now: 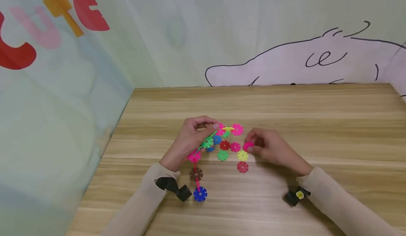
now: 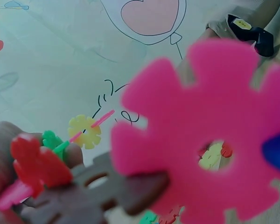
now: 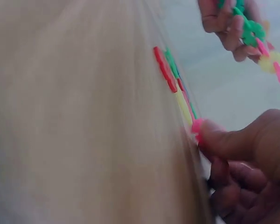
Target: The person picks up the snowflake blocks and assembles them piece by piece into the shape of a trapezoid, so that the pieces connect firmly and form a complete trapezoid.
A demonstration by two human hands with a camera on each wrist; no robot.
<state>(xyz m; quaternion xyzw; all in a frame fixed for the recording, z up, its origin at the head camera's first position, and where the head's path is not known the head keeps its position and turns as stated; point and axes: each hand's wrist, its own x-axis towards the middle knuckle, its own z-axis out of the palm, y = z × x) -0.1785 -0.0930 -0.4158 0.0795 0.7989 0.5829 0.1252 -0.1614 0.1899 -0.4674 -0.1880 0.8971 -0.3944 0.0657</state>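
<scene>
My left hand (image 1: 191, 135) pinches a linked chain of slotted discs (image 1: 207, 142) between thumb and fingers, left of centre in the head frame; my right hand (image 1: 268, 145), right of centre, pinches one bright pink disc (image 1: 248, 146), just beside the loose pieces. On the chain I count three pink discs facing the head camera, one brown disc (image 1: 196, 174), one dark blue disc (image 1: 200, 194) at the lower end, and one yellow disc (image 1: 228, 129) seen edge-on at the top; the green pieces overlap by my fingers, so I cannot count those. Five loose discs lie in plain view near the centre of the wooden table (image 1: 269, 105): one dark red disc (image 1: 224, 145), one rose disc (image 1: 235, 147), one green disc (image 1: 222, 155), one loose yellow disc (image 1: 242, 155), one red disc (image 1: 242, 167); two lighter blue discs (image 1: 217, 139) are partly hidden by the chain, and I cannot tell whether they join it. Around these are my two beige sleeves (image 1: 136, 200) and two black wrist cameras (image 1: 183, 193); four coloured letters (image 1: 63, 5) stand at upper left, one outlined cartoon figure (image 1: 285, 63) at upper right; a blurred large pink disc (image 2: 177, 112) blocks much of the left wrist view.
</scene>
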